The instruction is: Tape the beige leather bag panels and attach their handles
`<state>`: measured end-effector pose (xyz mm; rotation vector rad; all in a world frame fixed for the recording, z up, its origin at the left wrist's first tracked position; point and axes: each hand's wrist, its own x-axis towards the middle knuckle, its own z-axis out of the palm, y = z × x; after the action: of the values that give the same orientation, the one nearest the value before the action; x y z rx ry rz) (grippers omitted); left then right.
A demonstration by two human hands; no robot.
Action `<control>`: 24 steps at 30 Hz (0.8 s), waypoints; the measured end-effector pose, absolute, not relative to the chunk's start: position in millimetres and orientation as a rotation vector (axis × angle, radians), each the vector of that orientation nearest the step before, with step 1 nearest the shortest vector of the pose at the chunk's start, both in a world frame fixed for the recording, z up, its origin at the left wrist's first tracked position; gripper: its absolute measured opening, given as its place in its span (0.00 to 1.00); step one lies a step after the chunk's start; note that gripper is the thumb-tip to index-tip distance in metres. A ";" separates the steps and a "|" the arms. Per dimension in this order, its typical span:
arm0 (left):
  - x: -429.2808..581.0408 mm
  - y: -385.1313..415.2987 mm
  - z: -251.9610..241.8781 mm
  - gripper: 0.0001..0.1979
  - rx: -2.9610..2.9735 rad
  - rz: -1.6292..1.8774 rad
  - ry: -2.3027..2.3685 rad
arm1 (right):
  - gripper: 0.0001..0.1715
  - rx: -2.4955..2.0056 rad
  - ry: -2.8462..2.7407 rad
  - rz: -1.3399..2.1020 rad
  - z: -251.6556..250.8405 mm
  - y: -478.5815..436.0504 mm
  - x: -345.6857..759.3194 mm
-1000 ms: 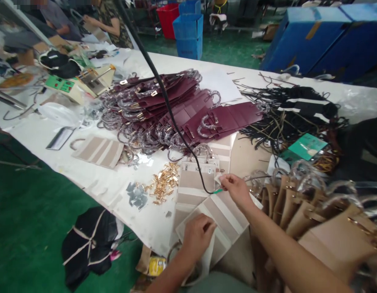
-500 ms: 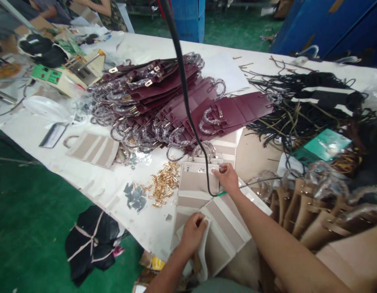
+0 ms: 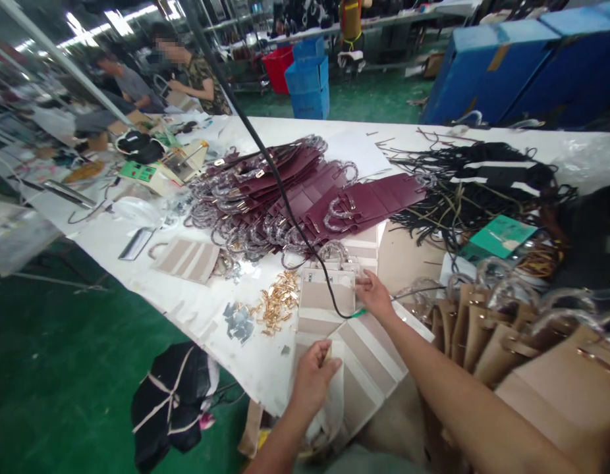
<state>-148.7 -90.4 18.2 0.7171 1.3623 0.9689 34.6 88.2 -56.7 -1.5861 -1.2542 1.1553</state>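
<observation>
My left hand pinches the upper edge of a pale beige bag piece, which hangs down at the table's front edge. Beyond it, my right hand has its fingers apart at the right edge of a beige handbag panel. That panel lies flat, with small metal fittings along its top and plastic-wrapped handles behind. Another beige panel with pale strips lies between my forearms. A black cord with a green tip crosses the view and ends beside the handbag panel.
Gold fittings and grey metal plates lie left of my hands. Burgundy bags are heaped behind, with black straps to the right. Tan bags stand near my right forearm. Other people sit at the far left.
My view has tilted up, showing more of the room. My right hand's fingers have spread and shifted off the handbag panel's corner. My left hand still pinches the bag piece.
</observation>
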 end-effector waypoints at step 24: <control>-130.7 -166.4 101.0 0.08 1.690 0.808 1.680 | 0.11 -0.938 -1.975 1.063 100.1 -111.3 56.3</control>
<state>-130.7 -166.4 101.0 1.6896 1.6799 0.8078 56.3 -111.3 100.1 -0.9376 -1.9746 1.0627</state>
